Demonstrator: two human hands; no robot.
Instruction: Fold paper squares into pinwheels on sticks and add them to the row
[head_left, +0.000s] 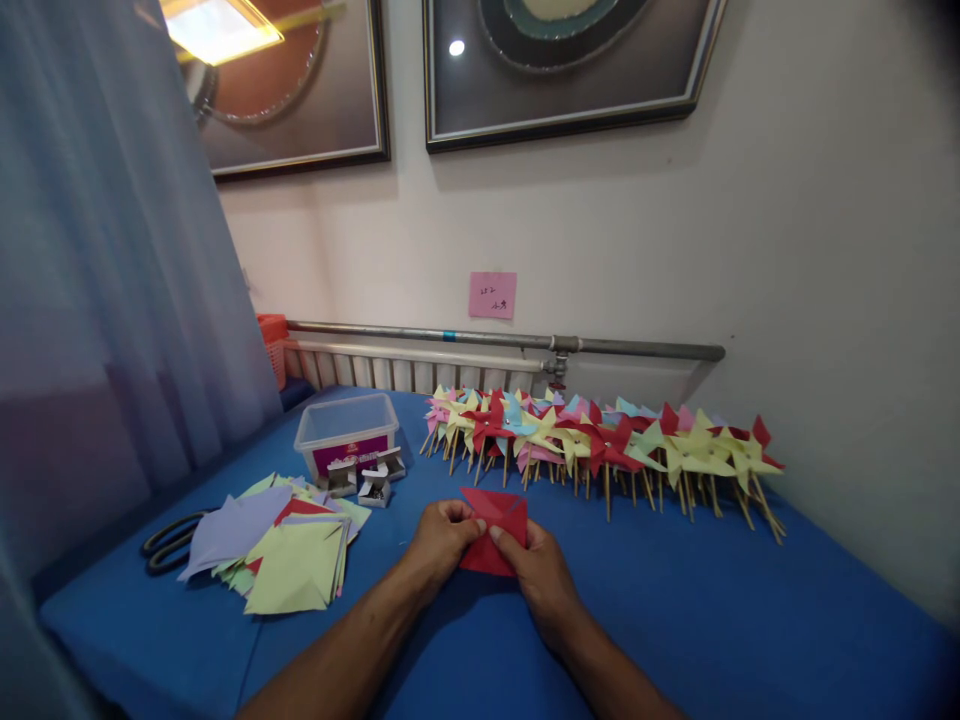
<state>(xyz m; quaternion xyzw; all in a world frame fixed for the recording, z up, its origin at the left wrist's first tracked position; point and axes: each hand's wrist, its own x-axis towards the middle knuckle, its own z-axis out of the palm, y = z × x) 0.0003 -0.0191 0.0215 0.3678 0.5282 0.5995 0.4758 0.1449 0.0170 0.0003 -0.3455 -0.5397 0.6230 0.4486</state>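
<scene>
Red paper (491, 535), partly folded, sits at the middle of the blue worktop (675, 610), pinched between both hands. Left hand (442, 538) grips its 9 o'clock edge with thumb and fingers closed on the fold; right hand (536, 575) clasps its 3 o'clock edge the same way. At 10 o'clock lies a stack of coloured sheets (289, 550), scissors (169, 545) beyond it. At 11 o'clock stand small boxes (367, 480) and a plastic tub (346, 432). From 12 to 2 o'clock runs a row of pinwheels (600, 445).
</scene>
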